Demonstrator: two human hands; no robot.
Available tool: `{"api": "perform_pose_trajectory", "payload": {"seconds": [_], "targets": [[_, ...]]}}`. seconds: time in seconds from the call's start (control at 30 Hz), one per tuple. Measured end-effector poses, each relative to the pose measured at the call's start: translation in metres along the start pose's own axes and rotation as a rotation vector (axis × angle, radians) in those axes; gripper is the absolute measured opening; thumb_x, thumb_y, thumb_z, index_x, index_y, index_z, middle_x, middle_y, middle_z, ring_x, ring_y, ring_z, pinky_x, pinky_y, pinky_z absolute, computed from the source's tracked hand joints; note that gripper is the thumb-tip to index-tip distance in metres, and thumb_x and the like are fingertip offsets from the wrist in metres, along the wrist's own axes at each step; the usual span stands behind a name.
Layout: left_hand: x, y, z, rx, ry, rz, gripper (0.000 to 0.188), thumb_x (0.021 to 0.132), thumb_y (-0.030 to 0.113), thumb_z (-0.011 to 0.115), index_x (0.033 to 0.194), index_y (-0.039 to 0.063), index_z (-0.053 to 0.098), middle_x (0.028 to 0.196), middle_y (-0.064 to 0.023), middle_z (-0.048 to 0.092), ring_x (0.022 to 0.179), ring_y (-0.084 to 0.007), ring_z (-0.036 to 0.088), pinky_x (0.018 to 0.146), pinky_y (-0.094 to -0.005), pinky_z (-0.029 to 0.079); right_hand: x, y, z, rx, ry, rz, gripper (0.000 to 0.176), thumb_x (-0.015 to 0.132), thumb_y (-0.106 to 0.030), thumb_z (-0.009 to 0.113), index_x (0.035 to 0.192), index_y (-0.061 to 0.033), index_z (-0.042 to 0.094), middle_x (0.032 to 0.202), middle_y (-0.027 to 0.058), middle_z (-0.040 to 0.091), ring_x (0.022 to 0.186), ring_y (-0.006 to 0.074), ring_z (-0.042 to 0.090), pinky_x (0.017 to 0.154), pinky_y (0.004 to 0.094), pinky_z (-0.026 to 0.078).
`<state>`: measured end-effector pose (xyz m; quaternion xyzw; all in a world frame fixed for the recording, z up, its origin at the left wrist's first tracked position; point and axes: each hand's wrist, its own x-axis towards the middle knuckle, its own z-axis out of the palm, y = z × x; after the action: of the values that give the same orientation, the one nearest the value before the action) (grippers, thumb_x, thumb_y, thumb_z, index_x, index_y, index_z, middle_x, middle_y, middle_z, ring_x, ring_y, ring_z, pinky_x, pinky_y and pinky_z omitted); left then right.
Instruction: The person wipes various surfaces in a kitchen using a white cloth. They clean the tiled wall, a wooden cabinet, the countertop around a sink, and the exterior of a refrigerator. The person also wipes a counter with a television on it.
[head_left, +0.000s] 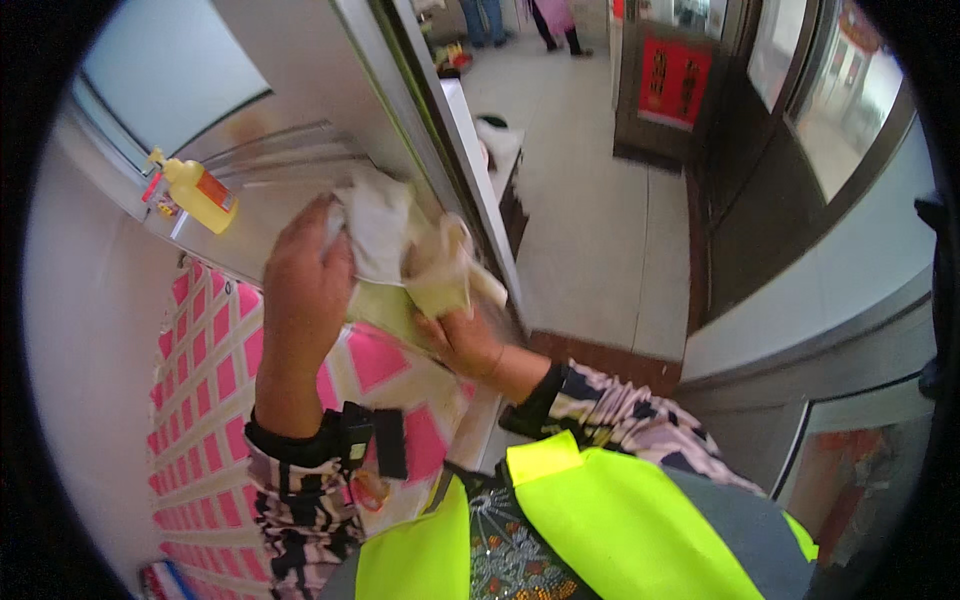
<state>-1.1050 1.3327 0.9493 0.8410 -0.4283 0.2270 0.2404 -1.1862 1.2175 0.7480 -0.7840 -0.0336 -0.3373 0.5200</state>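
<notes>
My left hand (307, 289) grips a crumpled white cloth (379, 229), its back turned up and its fingertips partly hidden. To the right, my right hand (465, 341) is closed on a cream-coloured bundle (442, 274) that looks like cloth, blurred, with loose loops at its upper edge. The two pieces meet between my hands; I cannot tell whether they are joined. Both are held above the edge of a surface with a pink-and-cream checked cover (379, 356), near a metal-framed upright panel.
A yellow pump bottle (202, 195) and a red-lidded jar (159, 193) stand at the upper left. A metal frame post (480, 172) rises beside my right hand. Beyond it lies tiled floor (585, 247), with a dark door (664, 90) and two people's legs (484, 22) farther off.
</notes>
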Motion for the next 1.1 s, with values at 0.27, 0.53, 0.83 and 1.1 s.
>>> {"api": "perform_pose_trajectory", "payload": {"seconds": [0.27,0.53,0.83,1.1], "targets": [[-0.013,0.008,-0.011,-0.192,-0.254,0.371,0.039,0.084,0.008,0.061,0.122,0.000,0.058,0.122,-0.0221,0.061,0.112,-0.0387,0.058,0.097,-0.0425,0.047,-0.014,-0.004,-0.007,0.305,0.289,0.144,0.025,0.097,-0.010,0.053,0.120,-0.0002,0.055,0.113,0.0148,0.061,0.104,0.0284,0.056,0.092,0.0359,0.044],[-0.026,-0.074,-0.021,-0.144,0.051,-0.068,0.036,0.080,0.005,0.060,0.116,-0.003,0.062,0.112,-0.0240,0.064,0.103,-0.0396,0.062,0.091,-0.0435,0.050,0.099,-0.097,-0.056,-0.110,-0.013,-0.552,0.030,0.092,-0.008,0.055,0.121,-0.0007,0.056,0.112,0.0225,0.060,0.109,0.0395,0.055,0.098,0.0440,0.042],[-0.027,-0.082,-0.005,0.103,0.033,-0.034,0.016,0.080,0.003,0.055,0.094,-0.002,0.061,0.091,-0.0225,0.063,0.090,-0.0429,0.059,0.082,-0.0484,0.049,0.189,-0.125,-0.019,-0.737,-0.805,-0.325,0.046,0.098,-0.036,0.044,0.130,-0.0043,0.051,0.126,0.0246,0.054,0.121,0.0388,0.049,0.105,0.0450,0.037],[-0.024,-0.089,0.003,-0.004,0.199,0.033,0.028,0.087,0.014,0.056,0.110,0.002,0.064,0.098,-0.0221,0.065,0.094,-0.0412,0.060,0.083,-0.0481,0.048,0.091,-0.136,-0.074,-0.766,-0.344,-0.457,0.038,0.095,-0.028,0.053,0.124,-0.0032,0.058,0.124,0.0188,0.057,0.117,0.0381,0.052,0.104,0.0442,0.039]]}}
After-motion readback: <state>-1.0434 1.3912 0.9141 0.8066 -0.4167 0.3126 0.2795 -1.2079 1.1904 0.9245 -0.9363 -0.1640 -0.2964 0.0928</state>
